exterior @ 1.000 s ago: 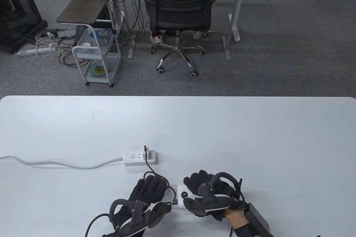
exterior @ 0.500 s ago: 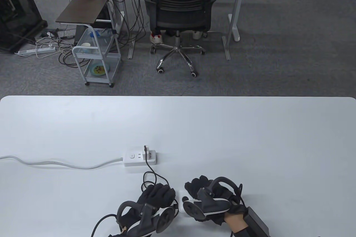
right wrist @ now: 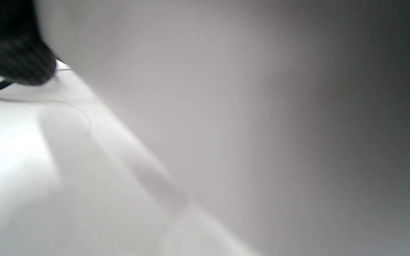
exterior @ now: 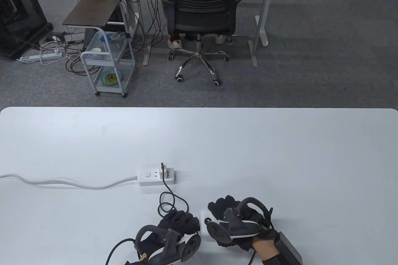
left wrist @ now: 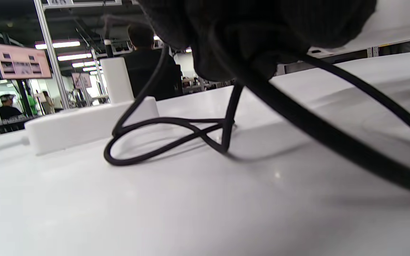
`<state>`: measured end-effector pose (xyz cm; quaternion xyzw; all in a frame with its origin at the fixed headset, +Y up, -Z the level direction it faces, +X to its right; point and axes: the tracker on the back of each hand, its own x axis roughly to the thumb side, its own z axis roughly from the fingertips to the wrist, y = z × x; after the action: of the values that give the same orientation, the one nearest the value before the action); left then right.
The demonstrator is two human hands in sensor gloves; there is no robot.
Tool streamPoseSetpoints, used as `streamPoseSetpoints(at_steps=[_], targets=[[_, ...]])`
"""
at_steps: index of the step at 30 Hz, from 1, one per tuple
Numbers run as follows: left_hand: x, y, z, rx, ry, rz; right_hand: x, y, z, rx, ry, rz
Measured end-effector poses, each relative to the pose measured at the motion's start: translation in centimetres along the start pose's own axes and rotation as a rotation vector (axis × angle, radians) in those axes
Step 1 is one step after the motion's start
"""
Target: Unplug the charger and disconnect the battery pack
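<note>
Table view: near the front edge of the white surface [exterior: 279, 153], right hand [exterior: 236, 215] wrapped over the white battery pack [exterior: 204, 226]; left hand [exterior: 177, 224] curled at its cable end, hold unclear. Left wrist view: black cable [left wrist: 176, 128] looping toward the charger [left wrist: 116, 80] standing in the power strip [left wrist: 84, 124]. Right wrist view: blurred white only.

Smooth white plastic power strip [exterior: 156, 177]; matt black cable [left wrist: 176, 131]; knit gloves.

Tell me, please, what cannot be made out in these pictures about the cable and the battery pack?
- Cable end at the battery pack: table view, hidden under the left hand; plugged or not, cannot tell.
- Battery pack body: table view, mostly covered by the right hand.
- Right wrist view: too blurred to show any grip.
- Left wrist view: the left hand fills the top, hiding the cable end.
</note>
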<state>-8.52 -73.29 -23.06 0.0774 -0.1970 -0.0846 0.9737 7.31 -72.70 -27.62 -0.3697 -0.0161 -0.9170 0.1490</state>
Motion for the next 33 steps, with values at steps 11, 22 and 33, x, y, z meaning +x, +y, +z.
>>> streamPoseSetpoints(at_steps=[11, 22, 33], targets=[[-0.36, 0.16, -0.41, -0.054, 0.033, 0.032, -0.21, 0.49, -0.41, 0.063, -0.006, -0.082], [-0.73, -0.09, -0.65, -0.084, 0.047, 0.082, 0.13, 0.33, -0.12, 0.076, -0.004, -0.063], [-0.64, -0.03, -0.97, -0.108, 0.028, 0.116, 0.15, 0.06, -0.10, 0.102, 0.011, 0.010]])
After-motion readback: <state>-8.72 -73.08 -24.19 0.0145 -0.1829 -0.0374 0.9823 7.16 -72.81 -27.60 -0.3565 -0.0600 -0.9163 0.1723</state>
